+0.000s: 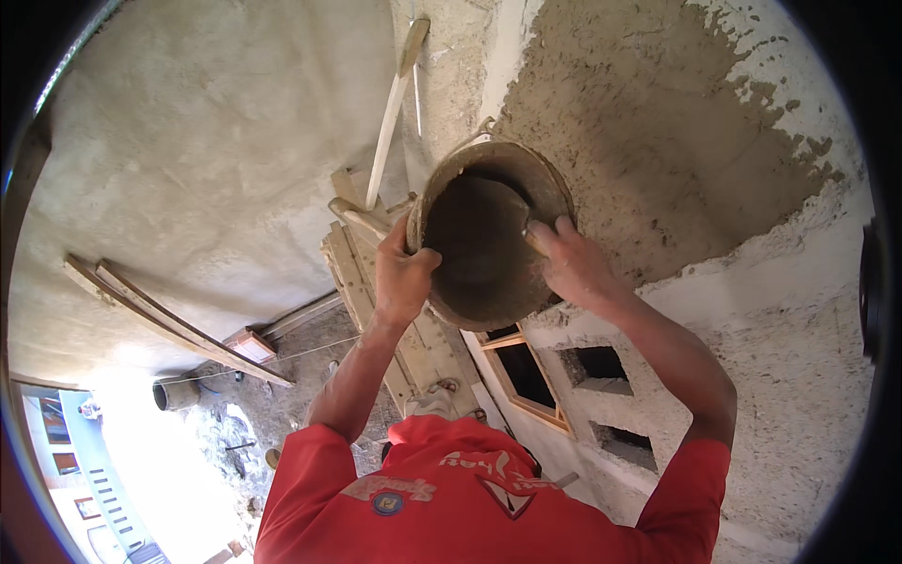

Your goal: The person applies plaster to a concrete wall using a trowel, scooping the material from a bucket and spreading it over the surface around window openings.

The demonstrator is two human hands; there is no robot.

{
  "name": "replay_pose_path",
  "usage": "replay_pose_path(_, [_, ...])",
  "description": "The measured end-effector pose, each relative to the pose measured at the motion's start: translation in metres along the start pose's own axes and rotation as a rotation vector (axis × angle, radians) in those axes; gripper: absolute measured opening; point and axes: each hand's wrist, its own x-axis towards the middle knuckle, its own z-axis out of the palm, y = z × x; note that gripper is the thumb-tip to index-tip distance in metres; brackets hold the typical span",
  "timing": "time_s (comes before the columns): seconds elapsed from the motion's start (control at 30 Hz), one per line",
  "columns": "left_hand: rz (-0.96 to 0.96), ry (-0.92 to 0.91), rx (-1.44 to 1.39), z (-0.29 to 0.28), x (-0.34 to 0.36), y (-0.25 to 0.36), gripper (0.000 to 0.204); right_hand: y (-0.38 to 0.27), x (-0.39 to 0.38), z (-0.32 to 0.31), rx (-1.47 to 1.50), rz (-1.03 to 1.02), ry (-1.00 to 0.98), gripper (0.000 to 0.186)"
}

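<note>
A grey, mortar-stained bucket [552,179] is held up in front of the wall, tilted so that I look into its dark inside. My left hand [404,277] grips its left rim, thumb over the edge and fingers around the outside. My right hand [575,263] is closed around the short, light handle of a trowel [536,241] at the bucket's right side. The trowel's blade reaches down into the bucket and is hard to tell from the shaded inside. Fresh wet plaster [658,141] covers the wall to the right of the bucket.
Under my feet are scaffold planks [427,348], high above the ground. A wooden pole [390,122] leans upward beside the bucket. Long boards [178,320] rest against the left wall. A wood-framed window [526,371] and vent openings [601,367] lie at lower right.
</note>
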Motion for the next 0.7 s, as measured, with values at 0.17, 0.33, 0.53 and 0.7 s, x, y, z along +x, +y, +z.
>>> replay_pose_path(0.17, [-0.024, -0.032, -0.077, -0.002, 0.005, 0.000, 0.056, -0.021, -0.005, 0.012, -0.158, -0.171, -0.182, 0.049])
replay_pose_path(0.33, [-0.119, -0.023, 0.007, -0.007, 0.002, -0.003, 0.058, -0.009, -0.020, -0.006, -0.405, -0.311, -0.246, 0.048])
replay_pose_path(0.53, [-0.034, -0.056, -0.085, 0.013, 0.003, -0.007, 0.062, -0.009, -0.003, -0.026, -0.481, -0.178, -0.068, 0.049])
replay_pose_path(0.7, [0.004, -0.038, -0.064, 0.014, 0.010, -0.010, 0.062, -0.016, -0.030, -0.010, -0.390, -0.183, -0.344, 0.047])
